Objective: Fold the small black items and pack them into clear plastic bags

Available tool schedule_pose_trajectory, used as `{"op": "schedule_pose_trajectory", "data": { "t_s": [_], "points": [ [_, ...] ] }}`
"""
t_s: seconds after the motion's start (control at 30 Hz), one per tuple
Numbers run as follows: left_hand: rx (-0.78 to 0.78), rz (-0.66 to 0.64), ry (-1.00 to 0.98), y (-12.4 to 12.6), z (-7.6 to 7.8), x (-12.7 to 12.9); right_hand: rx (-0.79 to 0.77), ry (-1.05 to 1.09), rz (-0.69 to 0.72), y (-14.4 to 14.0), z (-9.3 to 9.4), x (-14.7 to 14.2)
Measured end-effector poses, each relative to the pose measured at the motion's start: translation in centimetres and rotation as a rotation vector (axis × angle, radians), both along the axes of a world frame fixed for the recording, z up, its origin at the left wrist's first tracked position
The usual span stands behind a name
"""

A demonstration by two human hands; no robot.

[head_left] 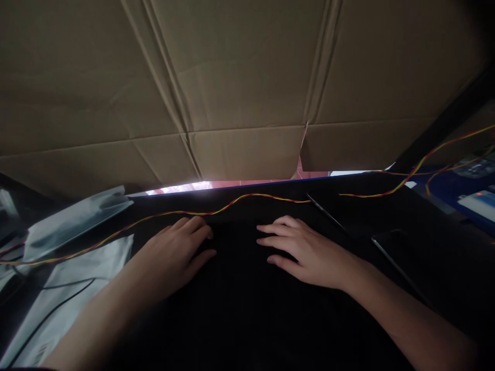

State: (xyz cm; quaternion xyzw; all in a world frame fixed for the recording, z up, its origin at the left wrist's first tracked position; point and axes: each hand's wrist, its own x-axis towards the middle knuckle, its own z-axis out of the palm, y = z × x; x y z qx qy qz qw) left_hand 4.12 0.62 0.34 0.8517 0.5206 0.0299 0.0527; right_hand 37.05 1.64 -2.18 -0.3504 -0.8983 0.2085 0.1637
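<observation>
Where cardboard [247, 77] overhangs, both hands [176, 252] [305, 252] press flat on black cloth [240, 319].

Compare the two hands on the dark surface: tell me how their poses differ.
The left hand lies with its fingers close together, angled toward the right; the right hand has its fingers more spread, pointing left. The left hand sits right under the red-and-yellow twisted wire, while the right hand lies a little further from it. Both rest palm down and flat on the black surface, holding nothing.

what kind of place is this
Probably an electronics workbench: a twisted red-and-yellow wire runs across the dark black work surface, brown flattened cardboard sheets screen it off, and blue electronic devices sit at right.
</observation>
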Motion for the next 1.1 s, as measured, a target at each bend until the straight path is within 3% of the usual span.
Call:
{"op": "schedule_pose_trajectory", "data": {
  "t_s": [0.13,0.23,0.4,0.47,0.53,0.6,0.67,0.77,0.9,0.97,1.1],
  "points": [
    [0.115,0.005,0.182,0.7,-1.0,0.7,0.123,0.020,-0.110,0.3,-1.0,-0.3],
    [0.145,0.048,0.206,1.1,-1.2,0.7,0.084,0.043,-0.197,1.0,-1.9,-0.6],
    [0.157,0.072,0.192,1.1,0.9,0.2,0.127,0.177,-0.233,1.5,-1.2,-0.4],
    [0.068,-0.017,0.116,0.6,2.0,-0.2,0.132,0.196,-0.170,1.0,0.1,0.1],
    [-0.098,-0.114,0.043,-0.1,2.7,-0.8,0.024,0.136,-0.041,0.4,1.6,0.7],
    [-0.253,-0.118,-0.002,-0.8,2.9,-1.2,-0.160,0.076,0.060,-0.2,2.8,1.0],
    [-0.341,-0.078,-0.041,-1.3,2.9,-1.4,-0.267,0.087,0.059,-0.5,3.5,1.3],
    [-0.339,-0.117,-0.082,-1.5,3.3,-1.0,-0.159,0.114,-0.135,0.0,3.7,1.9],
    [-0.194,-0.190,-0.083,-1.5,3.7,0.2,0.010,-0.069,-0.505,1.1,3.1,3.7],
    [-0.247,-0.201,-0.080,-1.5,3.3,0.6,-0.053,-0.178,-0.583,1.3,2.7,4.7],
    [-0.400,-0.130,-0.065,-1.2,2.0,0.6,-0.227,-0.327,-0.586,1.2,2.4,5.4]
  ]
}}
